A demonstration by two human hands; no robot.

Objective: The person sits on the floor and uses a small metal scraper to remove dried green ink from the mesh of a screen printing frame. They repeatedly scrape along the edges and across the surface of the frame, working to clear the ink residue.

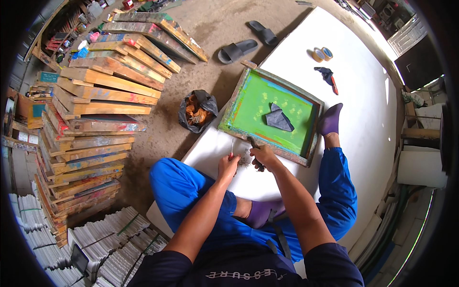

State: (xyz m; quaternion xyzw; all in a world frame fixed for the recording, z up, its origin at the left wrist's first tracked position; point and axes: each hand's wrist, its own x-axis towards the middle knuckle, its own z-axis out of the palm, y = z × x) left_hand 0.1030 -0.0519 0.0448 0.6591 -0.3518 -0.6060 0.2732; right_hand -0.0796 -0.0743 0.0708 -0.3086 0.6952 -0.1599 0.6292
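Observation:
My left hand (228, 166) is closed around the red handle of a thin metal-shafted tool (232, 146), which looks like a screwdriver and points away from me. Just to its right, my right hand (264, 157) grips a dark, long-handled tool (252, 142); its exact kind is unclear. A small pile of greyish bits (245, 159) lies between the hands on the white surface (205, 155). Beyond them rests a wooden screen-printing frame (233, 106) with green mesh, its near edge close to my right hand. A folded dark cloth (279, 118) lies on the mesh.
A black plastic bag (206, 102) with orange-brown scraps stands left of the frame. Stacked wooden frames (110, 107) fill the left side, above bundled white sheets (107, 234). Tape rolls (327, 53), a red-handled tool (333, 88) and black slippers (237, 51) lie farther off.

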